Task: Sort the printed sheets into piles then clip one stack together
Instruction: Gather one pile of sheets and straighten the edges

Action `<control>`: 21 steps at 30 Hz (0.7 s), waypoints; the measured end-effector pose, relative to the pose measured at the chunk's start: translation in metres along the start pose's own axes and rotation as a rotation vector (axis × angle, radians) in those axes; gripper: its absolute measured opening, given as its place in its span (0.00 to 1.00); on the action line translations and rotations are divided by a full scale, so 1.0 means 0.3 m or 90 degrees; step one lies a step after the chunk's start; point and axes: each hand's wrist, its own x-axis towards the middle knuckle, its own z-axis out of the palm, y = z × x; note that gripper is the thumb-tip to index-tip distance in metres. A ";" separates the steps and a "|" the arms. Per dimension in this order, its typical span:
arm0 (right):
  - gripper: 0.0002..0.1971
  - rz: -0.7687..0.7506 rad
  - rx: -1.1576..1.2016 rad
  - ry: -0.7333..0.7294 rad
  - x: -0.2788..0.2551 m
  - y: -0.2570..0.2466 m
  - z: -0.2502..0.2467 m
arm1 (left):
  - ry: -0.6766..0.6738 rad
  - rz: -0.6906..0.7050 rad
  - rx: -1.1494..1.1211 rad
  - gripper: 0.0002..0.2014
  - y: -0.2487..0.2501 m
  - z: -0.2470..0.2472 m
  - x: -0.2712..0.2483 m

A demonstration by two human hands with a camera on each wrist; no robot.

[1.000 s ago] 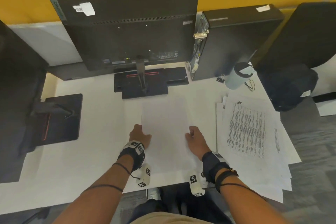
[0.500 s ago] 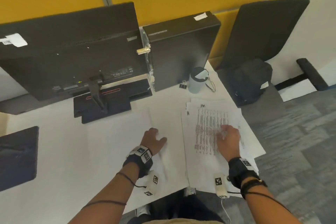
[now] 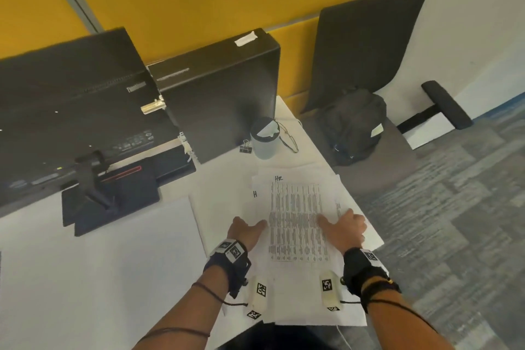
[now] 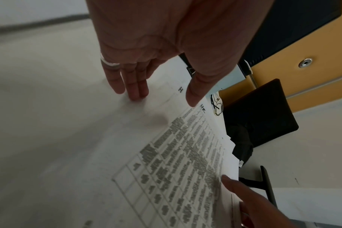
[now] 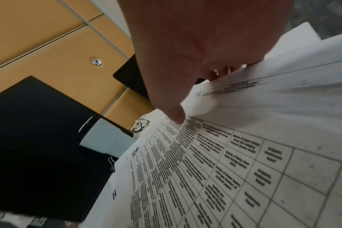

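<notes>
Both hands' grip [image 3: 342,229] flanks the printed sheets [image 3: 295,207], fingertips touching.

Open counter [image 3: 85,278]: broad bare stretch left of the loose sheets [image 3: 298,224], passable. Rear blocked by monitor [image 3: 71,99], its stand base [image 3: 113,196] and computer tower [image 3: 221,99]. Far right corner crowded: cup [image 3: 264,138], binder clip [image 3: 245,148], what look like spectacles [image 3: 288,136]. Chair [image 3: 366,45] with backpack [image 3: 352,125] flanks the right edge.

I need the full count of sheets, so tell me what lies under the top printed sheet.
Under the top printed sheet more white sheets fan out, one marked H. Their number and print are covered; the right hand grips its edge.
</notes>
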 end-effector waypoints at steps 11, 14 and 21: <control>0.52 -0.089 0.049 -0.015 0.032 0.014 -0.007 | -0.008 0.017 0.017 0.63 0.110 0.098 -0.009; 0.50 -0.175 0.025 -0.058 0.042 0.023 0.002 | 0.001 -0.013 -0.082 0.64 0.111 0.093 0.005; 0.50 -0.172 0.112 -0.093 0.055 0.027 -0.010 | -0.049 -0.082 -0.132 0.57 0.127 0.081 0.014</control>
